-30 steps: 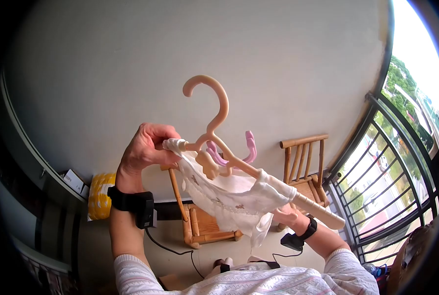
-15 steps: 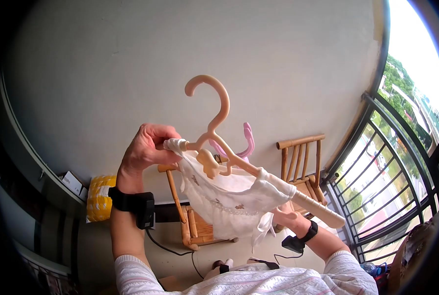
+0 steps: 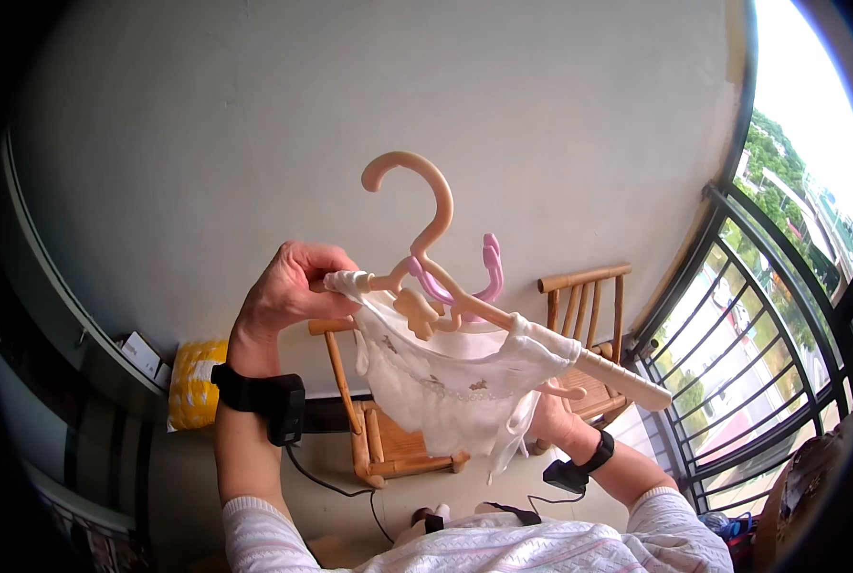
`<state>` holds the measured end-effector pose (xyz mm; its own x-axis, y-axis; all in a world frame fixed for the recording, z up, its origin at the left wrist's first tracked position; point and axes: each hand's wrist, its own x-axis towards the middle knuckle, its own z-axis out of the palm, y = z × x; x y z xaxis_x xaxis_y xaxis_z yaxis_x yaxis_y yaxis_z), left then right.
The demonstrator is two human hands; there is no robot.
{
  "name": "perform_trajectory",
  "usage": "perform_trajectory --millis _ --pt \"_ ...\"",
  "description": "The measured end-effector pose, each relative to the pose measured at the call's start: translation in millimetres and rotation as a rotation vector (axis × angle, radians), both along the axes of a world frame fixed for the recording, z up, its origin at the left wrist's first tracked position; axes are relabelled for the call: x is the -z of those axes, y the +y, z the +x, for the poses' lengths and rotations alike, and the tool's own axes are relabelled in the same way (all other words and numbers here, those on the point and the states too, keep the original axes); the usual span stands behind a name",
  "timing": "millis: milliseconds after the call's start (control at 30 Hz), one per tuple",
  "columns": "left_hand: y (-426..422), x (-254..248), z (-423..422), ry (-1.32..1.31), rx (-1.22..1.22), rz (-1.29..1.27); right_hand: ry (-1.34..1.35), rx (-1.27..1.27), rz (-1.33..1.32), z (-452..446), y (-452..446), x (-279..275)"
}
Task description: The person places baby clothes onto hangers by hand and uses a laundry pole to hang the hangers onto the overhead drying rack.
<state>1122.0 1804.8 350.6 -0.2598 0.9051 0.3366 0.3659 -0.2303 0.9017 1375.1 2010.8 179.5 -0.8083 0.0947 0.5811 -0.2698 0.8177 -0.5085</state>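
Note:
A peach plastic clothes hanger point(image 3: 438, 205), hook upward, slants down to the right in front of me. A thin white baby garment point(image 3: 436, 377) with small brown prints and a dangling tie hangs on it. My left hand point(image 3: 297, 286) is closed on the bunched garment shoulder at the hanger's left end. My right hand point(image 3: 558, 425) is low behind the garment's right side, its fingers mostly hidden by cloth. The hanger's right arm point(image 3: 627, 380) sticks out past the garment's right shoulder. Behind it shows a pink hook point(image 3: 493, 267), its lower part covered.
Two bamboo chairs, one at the left point(image 3: 402, 449) and one at the right point(image 3: 589, 286), stand by the grey wall point(image 3: 254, 143). A yellow-and-white bag point(image 3: 197, 382) lies at left. A dark railing point(image 3: 770, 315) lines the right side. Cables hang from both wristbands.
The hanger has shifted slightly right, and its right end has risen a little with the garment. My right hand has moved up slightly. My left hand keeps its grip.

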Motion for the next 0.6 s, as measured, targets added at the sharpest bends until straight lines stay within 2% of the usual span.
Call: perform_trajectory --millis 67,133,167,233,300,367,400,467,500,533,600 --pt "5.5 -5.1 -3.2 0.033 0.036 0.000 0.038 0.044 0.053 -3.2 -4.5 -17.8" --pt "15.3 -10.6 -0.7 0.071 -0.098 0.048 0.179 0.055 -0.014 -6.0 0.4 -17.5" --pt "20.9 -13.4 1.3 0.084 -0.082 0.058 0.193 0.069 -0.003 -4.6 0.9 -25.1" --pt "28.8 -16.3 5.5 0.369 -0.375 0.384 0.092 0.086 -0.288 -1.0 0.0 -42.5" --pt "25.4 -10.2 9.9 0.297 -0.425 0.359 0.151 0.113 -0.203 -3.7 6.6 -53.7" --pt "29.9 19.1 5.8 -0.022 -0.620 0.404 0.280 0.177 -0.250 -9.0 7.3 -74.7" --pt "31.8 41.6 5.7 -0.110 -0.554 0.280 0.346 0.232 -0.170 -12.9 12.6 -80.5" --pt "39.8 86.7 25.0 -0.263 -0.402 0.055 0.386 0.275 -0.210 -19.9 25.2 -92.2" --pt "47.3 111.2 36.6 -0.225 -0.315 -0.123 0.417 0.297 -0.260 -24.1 32.4 -95.6" --pt "55.2 131.3 53.5 -0.165 -0.185 -0.258 0.438 0.252 -0.433 -32.7 43.7 -94.3" --pt "84.8 179.2 81.7 -0.080 -0.015 -0.398 0.455 0.246 -0.474 -34.2 49.9 -123.1"
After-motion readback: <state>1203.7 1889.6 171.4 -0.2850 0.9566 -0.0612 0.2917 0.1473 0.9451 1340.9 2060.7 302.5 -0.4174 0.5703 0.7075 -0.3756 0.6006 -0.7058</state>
